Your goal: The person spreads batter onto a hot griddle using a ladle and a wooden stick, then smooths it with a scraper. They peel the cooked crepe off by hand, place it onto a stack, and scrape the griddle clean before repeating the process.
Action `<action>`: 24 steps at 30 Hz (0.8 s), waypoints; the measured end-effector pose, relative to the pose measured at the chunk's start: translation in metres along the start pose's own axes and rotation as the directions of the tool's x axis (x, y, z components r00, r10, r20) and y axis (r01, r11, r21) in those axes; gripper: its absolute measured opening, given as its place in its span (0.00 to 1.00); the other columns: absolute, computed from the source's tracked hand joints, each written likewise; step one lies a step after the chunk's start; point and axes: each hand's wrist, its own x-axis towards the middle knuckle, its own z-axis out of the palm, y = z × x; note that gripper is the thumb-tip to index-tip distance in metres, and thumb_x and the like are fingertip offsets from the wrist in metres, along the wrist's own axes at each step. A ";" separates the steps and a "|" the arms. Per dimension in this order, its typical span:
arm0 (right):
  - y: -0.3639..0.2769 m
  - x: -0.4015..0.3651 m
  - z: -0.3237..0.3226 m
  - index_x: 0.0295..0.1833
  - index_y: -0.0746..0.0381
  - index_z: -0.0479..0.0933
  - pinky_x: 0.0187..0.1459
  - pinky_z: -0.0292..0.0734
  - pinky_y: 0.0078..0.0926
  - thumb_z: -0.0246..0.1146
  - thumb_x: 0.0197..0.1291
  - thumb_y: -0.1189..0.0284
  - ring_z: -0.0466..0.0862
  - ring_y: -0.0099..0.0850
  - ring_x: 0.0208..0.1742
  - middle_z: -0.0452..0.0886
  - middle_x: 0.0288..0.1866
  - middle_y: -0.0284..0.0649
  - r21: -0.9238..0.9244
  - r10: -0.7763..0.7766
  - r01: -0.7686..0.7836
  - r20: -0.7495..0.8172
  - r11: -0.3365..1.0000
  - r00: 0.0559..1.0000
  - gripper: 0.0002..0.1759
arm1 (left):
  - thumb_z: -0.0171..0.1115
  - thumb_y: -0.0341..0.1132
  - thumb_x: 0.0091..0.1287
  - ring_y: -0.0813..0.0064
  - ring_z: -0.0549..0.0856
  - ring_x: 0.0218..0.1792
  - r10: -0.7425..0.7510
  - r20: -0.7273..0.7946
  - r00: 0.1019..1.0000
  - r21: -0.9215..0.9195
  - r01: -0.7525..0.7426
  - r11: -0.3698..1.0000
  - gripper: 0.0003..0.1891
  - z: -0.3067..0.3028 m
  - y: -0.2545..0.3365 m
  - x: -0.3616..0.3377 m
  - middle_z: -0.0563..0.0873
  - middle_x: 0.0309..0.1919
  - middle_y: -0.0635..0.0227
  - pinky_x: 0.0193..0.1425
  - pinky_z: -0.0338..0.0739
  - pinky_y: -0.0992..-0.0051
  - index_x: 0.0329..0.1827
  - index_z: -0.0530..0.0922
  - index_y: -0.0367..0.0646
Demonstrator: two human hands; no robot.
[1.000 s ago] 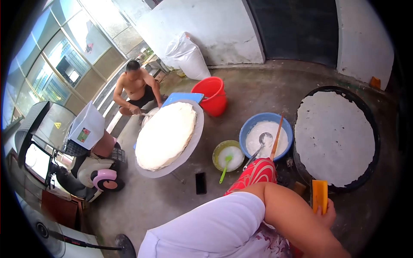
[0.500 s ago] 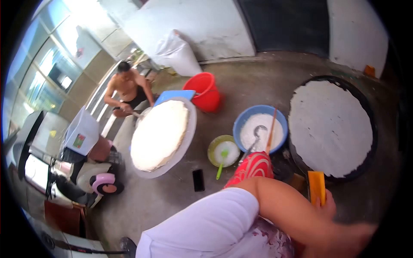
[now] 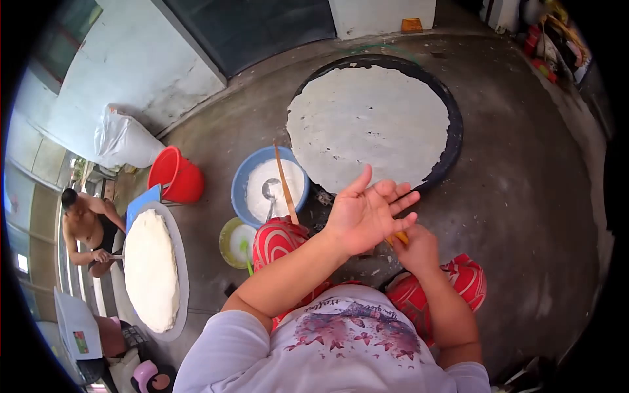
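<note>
Seen from above, a person in a white printed shirt crouches on a concrete floor. Their left hand is raised with its fingers spread wide and holds nothing. Just beneath it, the right hand is closed around an orange scraper — only a small orange tip shows between the two hands. Just beyond the hands lies a large round black griddle, covered by a thin white sheet. To its left stands a blue basin of white batter holding a ladle and a wooden stick. Well off to the left, another person crouches beside a round tray piled with white sheets.
</note>
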 end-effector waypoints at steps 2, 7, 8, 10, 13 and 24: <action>0.003 -0.001 0.002 0.42 0.58 0.77 0.34 0.73 0.39 0.63 0.42 0.74 0.78 0.43 0.33 0.78 0.29 0.44 0.003 0.007 -0.008 0.003 1.000 1.000 0.16 | 0.44 0.56 0.65 0.62 0.66 0.60 0.002 0.001 1.000 0.010 -0.002 1.000 0.24 -0.006 0.002 0.000 0.76 0.49 0.62 0.62 0.58 0.57 0.26 0.76 0.45; 0.002 0.000 0.000 0.42 0.59 0.76 0.34 0.73 0.39 0.62 0.42 0.74 0.78 0.44 0.33 0.78 0.29 0.44 0.005 0.019 -0.020 0.038 1.000 0.999 0.16 | 0.55 0.47 0.63 0.64 0.69 0.58 0.046 -0.052 0.998 0.039 -0.044 0.998 0.16 -0.015 0.008 -0.001 0.76 0.47 0.64 0.60 0.62 0.59 0.26 0.76 0.44; 0.005 -0.001 0.003 0.42 0.59 0.75 0.34 0.72 0.39 0.62 0.42 0.74 0.78 0.44 0.32 0.78 0.30 0.44 0.013 -0.003 0.003 0.018 1.000 1.000 0.16 | 0.55 0.47 0.63 0.64 0.69 0.58 0.045 -0.055 0.997 0.036 -0.043 0.998 0.16 -0.015 0.010 -0.004 0.76 0.47 0.64 0.60 0.62 0.59 0.26 0.76 0.44; 0.008 -0.003 0.004 0.42 0.59 0.75 0.34 0.72 0.39 0.62 0.42 0.74 0.78 0.44 0.32 0.78 0.30 0.44 0.018 -0.021 0.021 0.001 1.000 1.000 0.16 | 0.62 0.35 0.59 0.68 0.72 0.55 0.259 -0.250 0.933 0.565 -0.077 0.822 0.06 -0.015 0.013 -0.010 0.76 0.48 0.66 0.57 0.67 0.64 0.28 0.77 0.44; 0.010 -0.004 0.000 0.43 0.59 0.74 0.34 0.72 0.40 0.62 0.42 0.74 0.77 0.44 0.32 0.78 0.31 0.44 0.016 -0.037 0.037 0.001 0.999 0.999 0.17 | 0.66 0.26 0.53 0.78 0.78 0.41 0.342 -0.229 0.911 0.839 0.007 0.544 0.04 -0.054 0.041 -0.020 0.79 0.36 0.70 0.45 0.72 0.78 0.30 0.78 0.41; 0.019 -0.007 0.000 0.45 0.61 0.72 0.39 0.73 0.38 0.57 0.47 0.74 0.78 0.48 0.38 0.79 0.34 0.48 0.332 0.193 -0.222 0.116 0.917 0.974 0.15 | 0.68 0.44 0.50 0.65 0.79 0.44 0.338 0.176 0.925 0.381 0.252 -0.890 0.19 -0.141 0.149 -0.033 0.80 0.43 0.60 0.46 0.73 0.70 0.39 0.79 0.41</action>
